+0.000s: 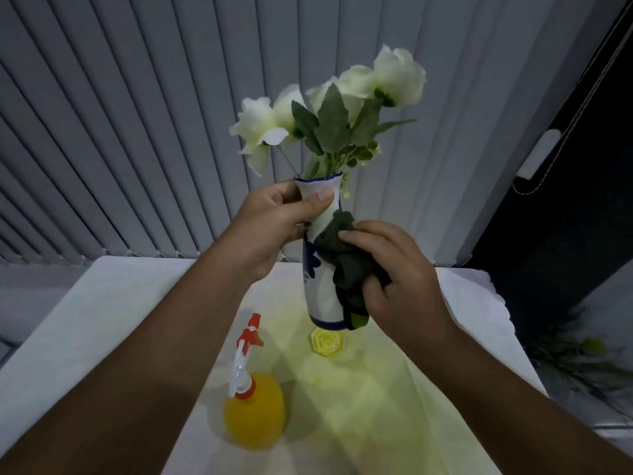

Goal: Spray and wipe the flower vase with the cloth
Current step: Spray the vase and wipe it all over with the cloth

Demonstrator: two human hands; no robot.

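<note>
- A spray bottle (253,402) is being kept upright on the table (102,320), nearest the viewer.
- A dark cloth (346,265) is being pressed against the vase (320,289) by the right hand (404,279), fingers curled round the cloth.
- The vase neck is being clamped by the left hand (274,228), its base near a yellow dish (328,341).
- White flowers (329,111) are being held in the vase.

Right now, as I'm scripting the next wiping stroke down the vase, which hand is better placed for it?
The right hand: it presses the dark green cloth against the body of the flower vase. The left hand grips the neck, steadying it.
</note>
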